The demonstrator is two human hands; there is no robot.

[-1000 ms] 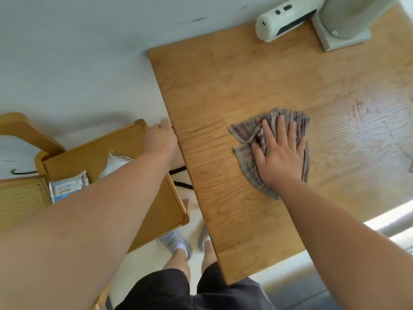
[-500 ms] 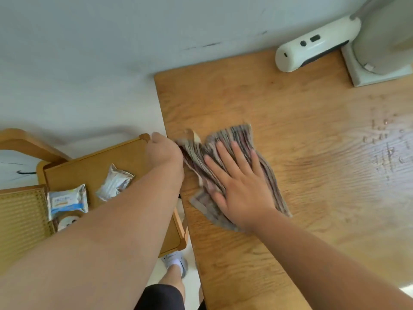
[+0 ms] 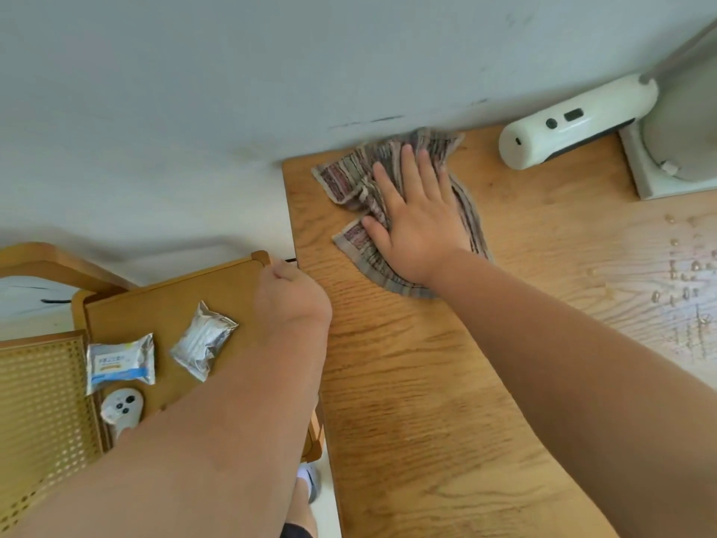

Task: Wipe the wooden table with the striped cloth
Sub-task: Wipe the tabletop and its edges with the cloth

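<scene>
The striped cloth [image 3: 349, 180] lies crumpled on the wooden table [image 3: 446, 382], near the table's far left corner by the wall. My right hand [image 3: 415, 219] presses flat on the cloth with its fingers straight and spread. My left hand [image 3: 291, 297] rests at the table's left edge, beside the corner of a lower wooden tray; its fingers look curled, and what they touch is hidden.
Water droplets [image 3: 683, 281] sit on the table at the right. A white device [image 3: 574, 122] and a grey stand base [image 3: 667, 165] stand at the back right against the wall. The wooden tray [image 3: 163, 304] at the left holds two packets and a small white controller.
My right hand has pushed the cloth from the table's middle to the left edge, then away toward the far corner by the wall. My left hand has stayed at the table's left edge.
</scene>
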